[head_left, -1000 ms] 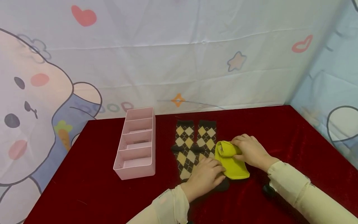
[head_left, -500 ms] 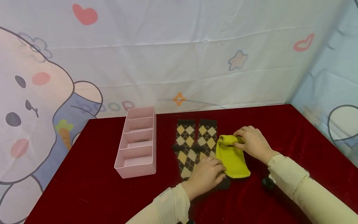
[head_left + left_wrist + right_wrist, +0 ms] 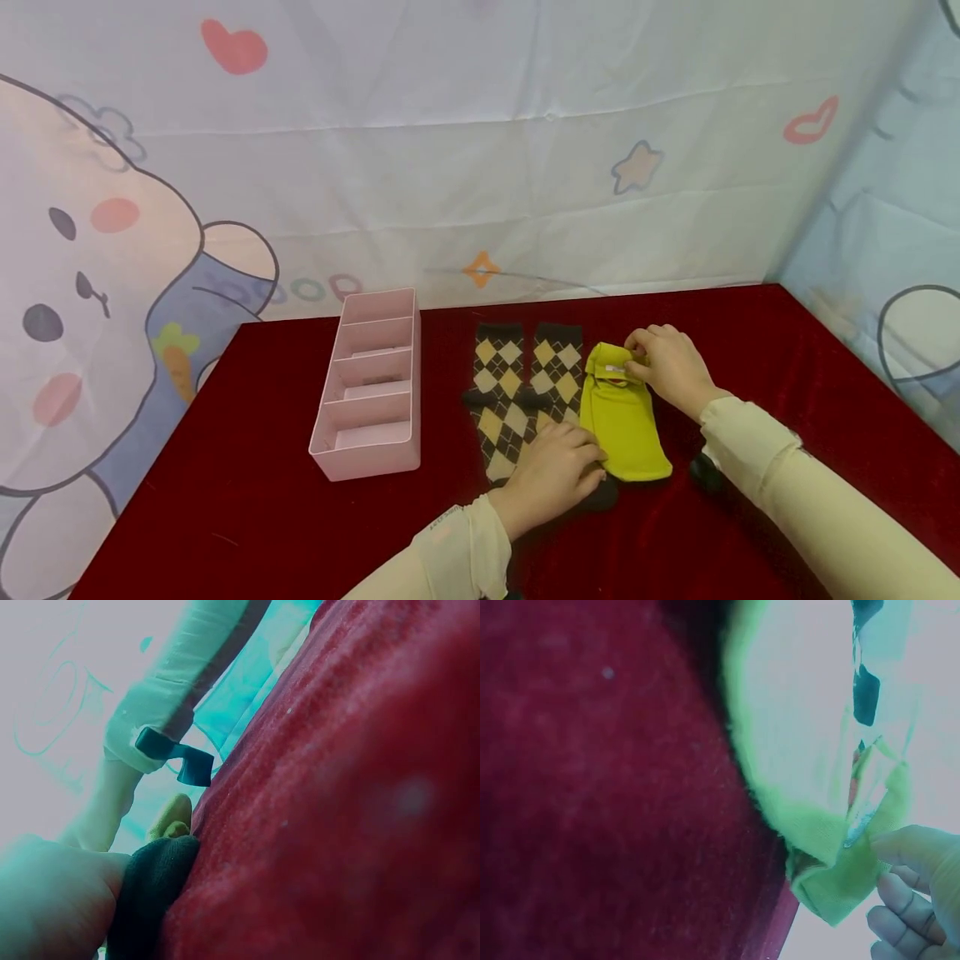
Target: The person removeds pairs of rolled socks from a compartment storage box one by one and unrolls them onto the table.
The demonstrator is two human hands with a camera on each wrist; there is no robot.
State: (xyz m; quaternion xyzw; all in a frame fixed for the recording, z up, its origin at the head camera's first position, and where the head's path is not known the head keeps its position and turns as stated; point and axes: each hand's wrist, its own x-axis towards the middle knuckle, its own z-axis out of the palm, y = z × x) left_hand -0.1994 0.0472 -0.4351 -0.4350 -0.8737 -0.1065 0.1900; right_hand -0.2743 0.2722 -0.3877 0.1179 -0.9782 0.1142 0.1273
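Note:
Flat on the table lies a yellow sock (image 3: 626,429), its far end folded back with a small pale label showing. My right hand (image 3: 672,368) pinches that far end; in the right wrist view the thumb and fingers (image 3: 911,847) are at the edge of the raised fabric. My left hand (image 3: 553,468) rests over the lower part of the argyle socks (image 3: 498,371), fingertips at the yellow sock's left edge. The argyle socks are dark with yellow and cream diamonds, laid out left of the yellow one. A dark toe (image 3: 154,889) shows beside my left hand in the left wrist view.
A pink organizer box (image 3: 367,462) with several compartments stands left of the socks. Dark red cloth (image 3: 247,500) covers the table. A printed fabric backdrop (image 3: 420,183) hangs behind the table's far edge.
The yellow sock's rolled end has been unrolled away from me and lies longer and flatter. My right hand has moved forward with it; my left hand has stayed in place.

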